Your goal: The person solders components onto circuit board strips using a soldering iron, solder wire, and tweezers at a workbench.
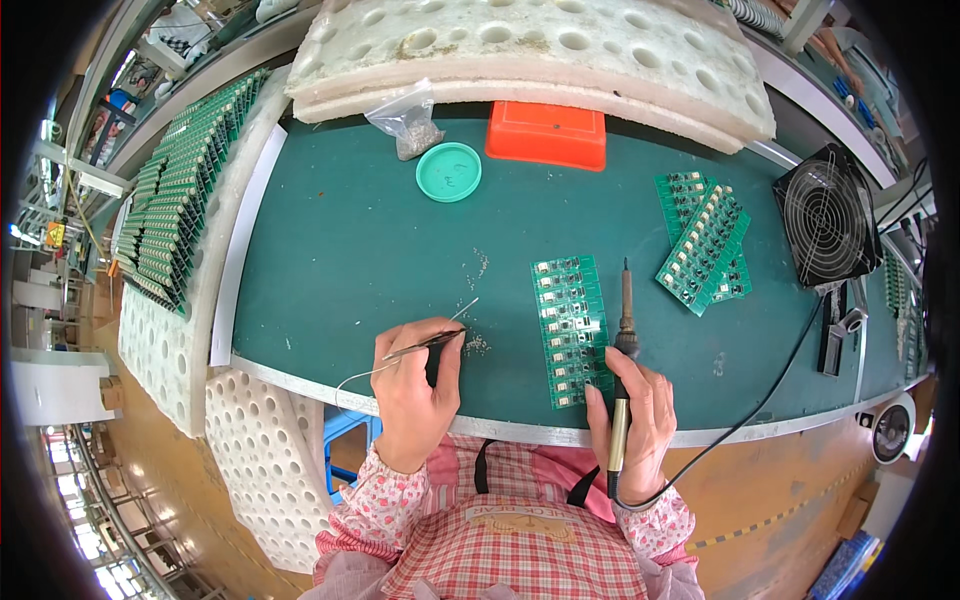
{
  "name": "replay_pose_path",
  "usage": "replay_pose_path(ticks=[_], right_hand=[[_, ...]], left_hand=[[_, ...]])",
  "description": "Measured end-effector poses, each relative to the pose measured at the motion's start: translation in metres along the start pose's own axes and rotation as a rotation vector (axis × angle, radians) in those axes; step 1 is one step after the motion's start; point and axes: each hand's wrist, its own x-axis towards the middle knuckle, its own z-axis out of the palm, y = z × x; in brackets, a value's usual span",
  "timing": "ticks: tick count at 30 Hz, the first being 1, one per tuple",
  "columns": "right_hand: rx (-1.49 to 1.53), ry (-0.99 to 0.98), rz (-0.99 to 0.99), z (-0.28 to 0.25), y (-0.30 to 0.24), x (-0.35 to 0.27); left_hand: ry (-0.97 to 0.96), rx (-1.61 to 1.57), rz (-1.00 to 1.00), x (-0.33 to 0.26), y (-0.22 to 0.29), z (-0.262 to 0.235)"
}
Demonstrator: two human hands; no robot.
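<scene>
My left hand [415, 395] is closed on dark tweezers [428, 343], and a thin strand of solder wire [356, 378] runs through the same fingers. In my right hand [640, 415] is a soldering iron [627, 325], its tip pointing away from me. The thumb of that hand lies at the near right edge of a green circuit board panel [570, 330] with rows of white components. Between my left hand and the board, tiny pale parts [476, 345] are scattered on the green work mat [340, 230].
Toward the back sit a clear bag [408, 125] of small parts, a turquoise lid [449, 172] and a red tray [547, 136]. More circuit boards [705, 245] lie overlapped at right, beside a black fan [825, 215]. Boards stand racked [190, 200] on white foam at left. The iron's cable [770, 395] loops rightward.
</scene>
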Motion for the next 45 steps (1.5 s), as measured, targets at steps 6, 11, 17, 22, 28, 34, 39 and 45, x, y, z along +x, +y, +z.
replay_pose_path(ticks=[6,11,17,22,28,34,39,45], right_hand=[[0.0,0.019,-0.008,0.0,0.0,0.0],[0.001,0.02,0.001,0.0,0.0,0.0],[0.001,0.03,-0.007,0.002,0.002,-0.001],[0.003,0.028,-0.012,0.002,0.002,0.0],[0.005,0.036,-0.025,0.002,0.002,0.0],[0.0,0.038,-0.023,0.001,0.001,0.001],[0.021,0.041,-0.013,0.0,0.002,0.0],[0.088,0.102,-0.017,0.002,0.004,-0.002]], left_hand=[[-0.004,0.012,0.009,0.001,0.001,-0.001],[-0.002,0.005,0.011,0.001,0.0,0.0],[-0.006,-0.003,0.009,0.001,0.0,-0.001],[0.0,0.006,0.026,0.001,-0.001,0.0],[0.015,0.02,0.057,0.002,0.0,0.001],[0.003,0.015,0.059,0.004,0.0,0.002],[-0.013,0.017,0.061,0.006,0.004,0.004],[-0.163,-0.278,0.05,0.004,0.024,0.015]])
